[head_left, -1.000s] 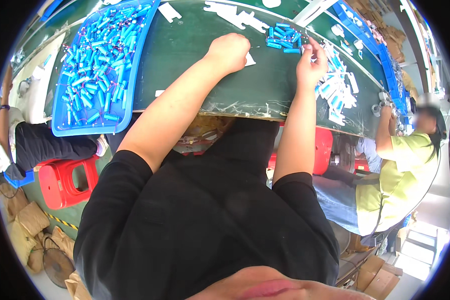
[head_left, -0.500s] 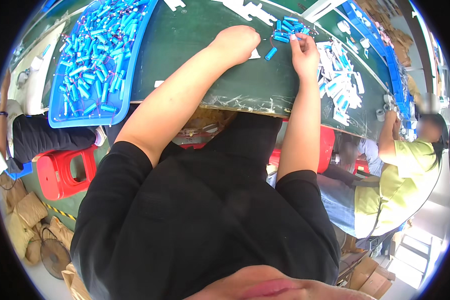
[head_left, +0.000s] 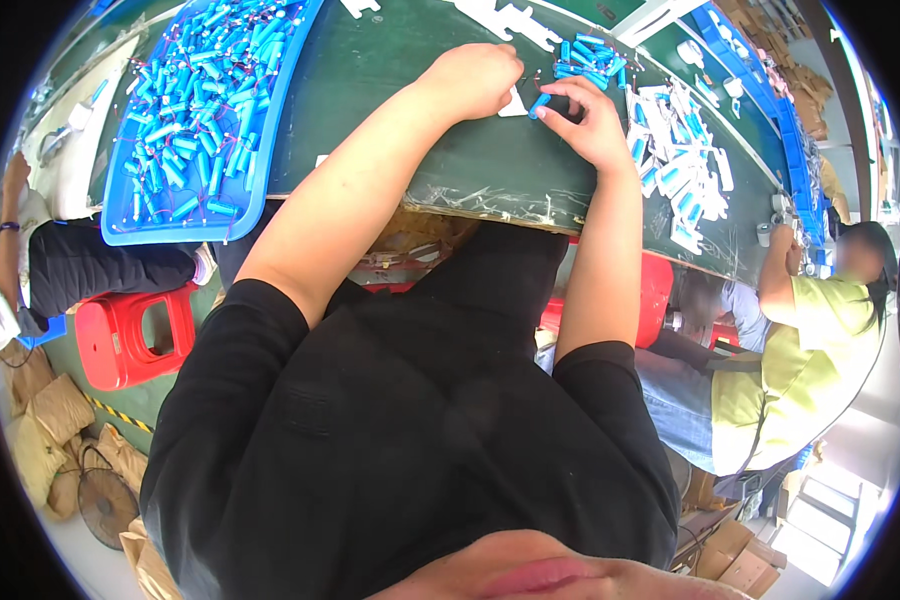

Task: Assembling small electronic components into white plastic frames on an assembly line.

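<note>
My left hand (head_left: 473, 82) is closed over a white plastic piece (head_left: 513, 104), one corner of which sticks out below the fingers. The rest of that piece is hidden by the hand. Close by on the right, my right hand (head_left: 592, 128) pinches a small blue battery (head_left: 539, 106) between thumb and fingers. Thin dark wires show near its upper end. Just beyond this hand lies a small pile of blue batteries (head_left: 587, 58). To its right is a heap of white plastic pieces (head_left: 682, 165), many with blue batteries in or among them.
A blue tray (head_left: 253, 215) full of wired blue batteries stands at the left of the green table (head_left: 370, 130). More white pieces (head_left: 510, 22) lie at the far side. A co-worker in a yellow-green shirt (head_left: 805, 350) sits at the right. Red stools (head_left: 110, 345) stand below.
My right hand has moved left and nearer, away from the pile, and now grips the battery that lay apart on the table. My left hand stays closed in nearly the same place.
</note>
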{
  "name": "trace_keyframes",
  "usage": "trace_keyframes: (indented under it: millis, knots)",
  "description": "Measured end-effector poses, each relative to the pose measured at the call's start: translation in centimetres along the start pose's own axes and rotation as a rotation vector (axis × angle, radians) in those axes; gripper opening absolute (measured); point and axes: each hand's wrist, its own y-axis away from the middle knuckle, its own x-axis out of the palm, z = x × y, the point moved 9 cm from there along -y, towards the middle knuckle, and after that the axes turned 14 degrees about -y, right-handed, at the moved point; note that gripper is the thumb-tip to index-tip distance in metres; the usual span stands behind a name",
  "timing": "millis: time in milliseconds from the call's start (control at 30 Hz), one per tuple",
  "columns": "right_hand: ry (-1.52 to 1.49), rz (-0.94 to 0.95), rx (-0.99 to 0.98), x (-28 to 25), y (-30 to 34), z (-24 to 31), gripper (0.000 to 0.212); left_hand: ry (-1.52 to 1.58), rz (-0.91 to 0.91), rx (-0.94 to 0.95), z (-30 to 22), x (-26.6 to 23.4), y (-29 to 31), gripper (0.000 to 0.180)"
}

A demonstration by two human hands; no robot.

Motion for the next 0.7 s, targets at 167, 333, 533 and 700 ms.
trace_keyframes:
  millis: [167,333,533,700]
  knots:
    - [-0.044,-0.017,0.028,0.0,0.0,-0.4,0.035,0.1,0.231,-0.118,-0.1,0.0,0.2,0.017]
    - [-0.079,-0.01,0.076,0.0,-0.2,-1.3,0.034,0.037,0.297,-0.169,0.0,0.6,-0.2,0.018]
    - [0.024,0.007,0.0,0.2,-0.2,0.3,0.045,-0.042,0.102,-0.022,-1.2,-0.4,-0.3,0.011]
    - [0.018,0.01,0.03,0.4,-0.4,0.2,0.05,-0.101,0.024,0.062,-1.1,0.3,-0.5,0.011]
